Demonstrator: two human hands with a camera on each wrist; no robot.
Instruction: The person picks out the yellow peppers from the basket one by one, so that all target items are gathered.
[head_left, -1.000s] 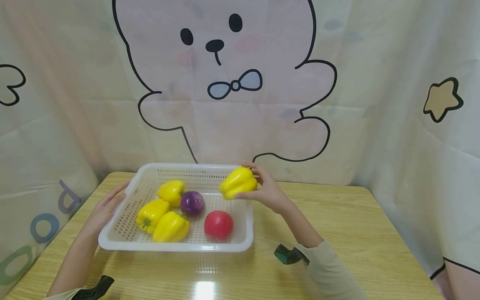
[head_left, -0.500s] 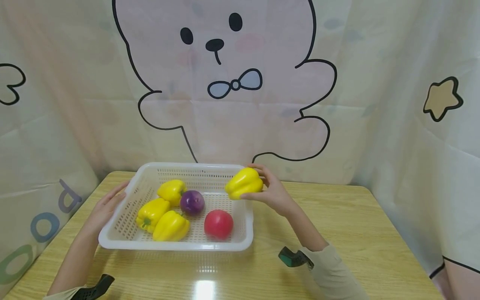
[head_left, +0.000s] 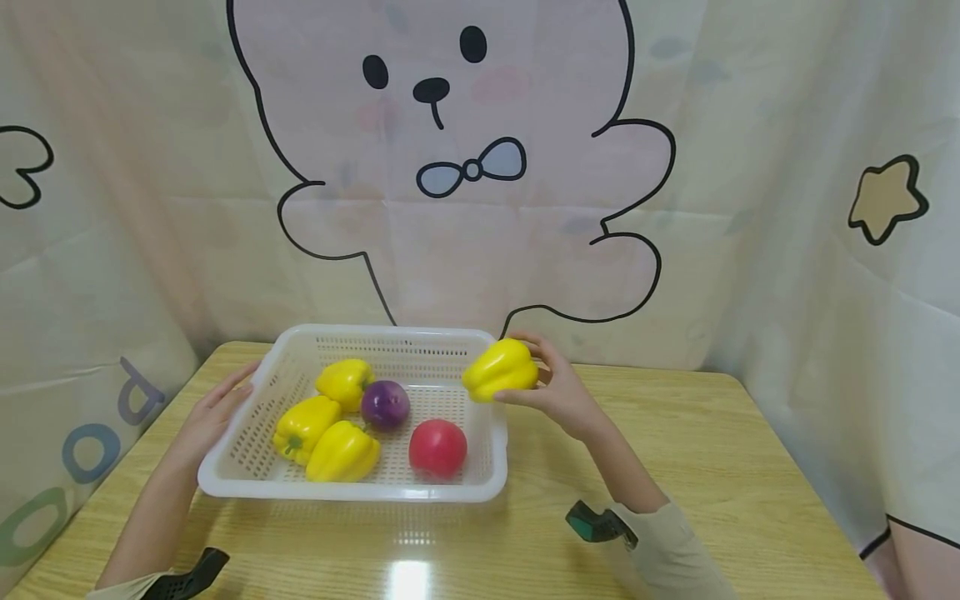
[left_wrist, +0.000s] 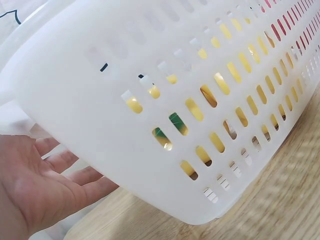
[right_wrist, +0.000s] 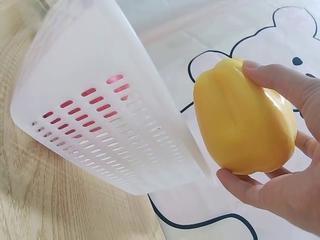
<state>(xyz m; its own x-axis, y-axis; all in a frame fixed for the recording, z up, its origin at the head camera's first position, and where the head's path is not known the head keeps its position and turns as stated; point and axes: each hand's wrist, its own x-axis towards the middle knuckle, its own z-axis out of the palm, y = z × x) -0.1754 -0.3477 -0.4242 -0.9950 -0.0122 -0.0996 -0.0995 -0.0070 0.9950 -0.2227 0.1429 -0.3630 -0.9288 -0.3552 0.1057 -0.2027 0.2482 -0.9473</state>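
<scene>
My right hand [head_left: 561, 398] grips a yellow bell pepper [head_left: 500, 370] at the back right corner of the white basket [head_left: 352, 492]. In the right wrist view, thumb and fingers hold the pepper [right_wrist: 242, 117] beside the basket's wall [right_wrist: 90, 45]. My left hand [head_left: 212, 418] rests against the basket's left side, its fingers extended; the left wrist view shows this hand [left_wrist: 55, 187] by the outer wall [left_wrist: 90, 135]. Inside the basket lie three yellow peppers [head_left: 342, 452], a purple round item [head_left: 386, 405] and a red round one [head_left: 438, 448].
The basket stands on a wooden table [head_left: 675, 450], which extends to its right and in front. Behind the table hangs a curtain [head_left: 480, 250] with a cartoon bear print. A dark device [head_left: 600, 523] is at the right cuff, another [head_left: 187, 577] at the left.
My right hand has moved to the right with the yellow pepper, from above the basket's interior to its right rim. The left hand and the basket have stayed put.
</scene>
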